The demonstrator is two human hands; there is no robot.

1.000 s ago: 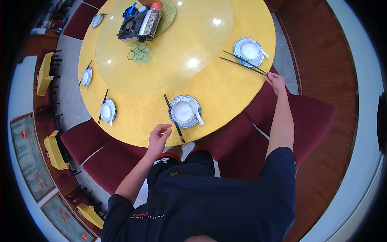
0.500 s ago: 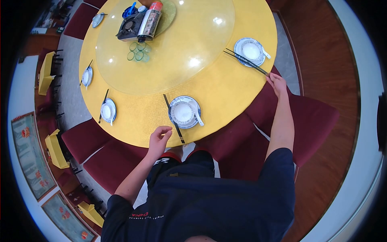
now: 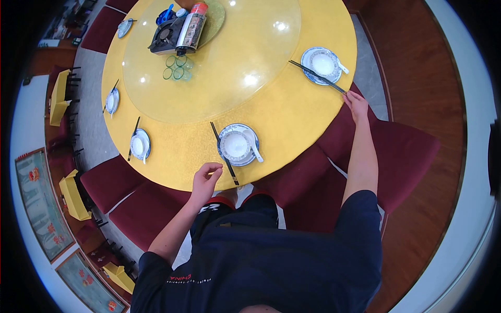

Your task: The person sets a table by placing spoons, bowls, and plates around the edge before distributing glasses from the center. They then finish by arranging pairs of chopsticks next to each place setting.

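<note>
My right hand [image 3: 357, 105] reaches to the table's right edge and pinches the near end of a pair of black chopsticks [image 3: 317, 76]. The sticks lie together against the left side of a blue-rimmed plate [image 3: 311, 72] that holds a white bowl and spoon. My left hand [image 3: 205, 179] hovers at the near edge of the round yellow table [image 3: 282, 125], fingers loosely curled, holding nothing. Just right of it lie another pair of chopsticks [image 3: 224, 154] beside a plate with bowl and spoon [image 3: 238, 144].
A glass turntable [image 3: 235, 57] carries a portable gas stove [image 3: 175, 34] with a canister and several green glasses [image 3: 176, 68]. More place settings [image 3: 140, 143] sit along the left rim. Dark red chairs [image 3: 402, 151] ring the table.
The two chopsticks by the right plate were spread apart; my right hand has brought them together into one line against the plate. My left hand has stayed put.
</note>
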